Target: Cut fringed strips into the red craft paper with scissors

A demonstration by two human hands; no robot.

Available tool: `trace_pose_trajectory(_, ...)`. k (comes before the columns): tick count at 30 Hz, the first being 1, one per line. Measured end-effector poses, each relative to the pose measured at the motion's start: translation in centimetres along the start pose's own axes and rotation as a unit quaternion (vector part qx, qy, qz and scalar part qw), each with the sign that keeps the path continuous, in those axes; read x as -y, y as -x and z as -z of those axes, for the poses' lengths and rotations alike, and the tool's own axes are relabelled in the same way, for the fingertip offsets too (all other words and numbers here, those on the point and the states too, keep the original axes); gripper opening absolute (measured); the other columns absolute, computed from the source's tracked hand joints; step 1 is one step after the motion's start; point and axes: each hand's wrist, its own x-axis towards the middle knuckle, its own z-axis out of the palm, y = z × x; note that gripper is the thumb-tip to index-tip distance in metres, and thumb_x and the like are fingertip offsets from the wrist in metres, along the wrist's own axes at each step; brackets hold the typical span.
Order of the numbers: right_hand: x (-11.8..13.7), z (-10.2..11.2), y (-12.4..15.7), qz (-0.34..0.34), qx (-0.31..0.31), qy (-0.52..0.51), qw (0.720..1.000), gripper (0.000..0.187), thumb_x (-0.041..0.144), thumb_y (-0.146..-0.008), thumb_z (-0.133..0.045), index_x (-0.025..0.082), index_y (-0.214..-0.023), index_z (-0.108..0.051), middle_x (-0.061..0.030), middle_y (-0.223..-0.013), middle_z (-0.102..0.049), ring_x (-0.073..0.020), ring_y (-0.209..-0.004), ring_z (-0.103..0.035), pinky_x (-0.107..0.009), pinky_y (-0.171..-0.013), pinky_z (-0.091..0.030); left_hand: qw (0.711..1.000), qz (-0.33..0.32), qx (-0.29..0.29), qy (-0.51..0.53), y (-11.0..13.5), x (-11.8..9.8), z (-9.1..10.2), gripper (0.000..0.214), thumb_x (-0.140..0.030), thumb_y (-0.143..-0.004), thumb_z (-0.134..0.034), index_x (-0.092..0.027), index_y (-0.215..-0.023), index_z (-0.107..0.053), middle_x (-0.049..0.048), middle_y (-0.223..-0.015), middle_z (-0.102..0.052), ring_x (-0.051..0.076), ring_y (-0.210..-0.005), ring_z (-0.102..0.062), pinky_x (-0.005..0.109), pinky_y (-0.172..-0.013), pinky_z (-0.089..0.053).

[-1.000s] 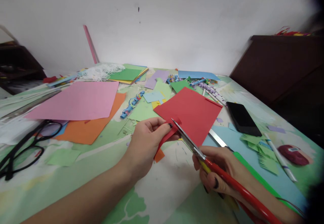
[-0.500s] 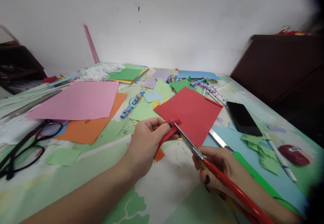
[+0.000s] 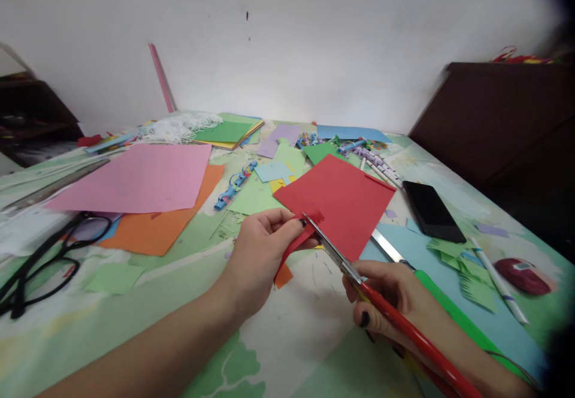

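Between the thumb and fingers of my left hand (image 3: 265, 248) is a narrow red paper strip (image 3: 291, 247), partly hidden by the hand. My right hand (image 3: 386, 302) is wrapped round red-handled scissors (image 3: 336, 255). Their blades point up and left, with the tips at the strip beside my left thumb. Small cuts show along the strip's upper end. Behind both hands lies a larger red paper sheet (image 3: 336, 200) with a folded edge at its right. An orange paper scrap (image 3: 283, 276) lies just below the strip.
A green-handled knife (image 3: 449, 308) lies under my right forearm. To the right are a black phone (image 3: 433, 211), fringed green paper (image 3: 469, 272) and a white pen (image 3: 499, 281). Black-handled scissors (image 3: 74, 260), pink paper (image 3: 139, 179) and orange paper (image 3: 153, 230) lie left. A decorated blue tube (image 3: 236, 185) sits mid-table.
My right thumb and lower fingers have shifted very slightly on the scissors. My left hand and the red strip hold the same place.
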Motion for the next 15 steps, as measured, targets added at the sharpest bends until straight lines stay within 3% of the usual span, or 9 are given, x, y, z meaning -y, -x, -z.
trace_pose_trajectory(15, 0.02, 0.43, 0.06, 0.055, 0.030, -0.008, 0.998, 0.047, 0.057, -0.067, -0.072, 0.017, -0.076, -0.049, 0.0034, -0.055, -0.047, -0.0089, -0.049, -0.035, -0.021, -0.044, -0.030, 1.000, -0.009, 0.014, -0.008, 0.10, -0.05, 0.06, 0.015, -0.017, -0.077, -0.063, -0.013, -0.063, -0.065, 0.0017, -0.065, -0.068, 0.011, -0.065, -0.066, 0.020, -0.068, -0.053)
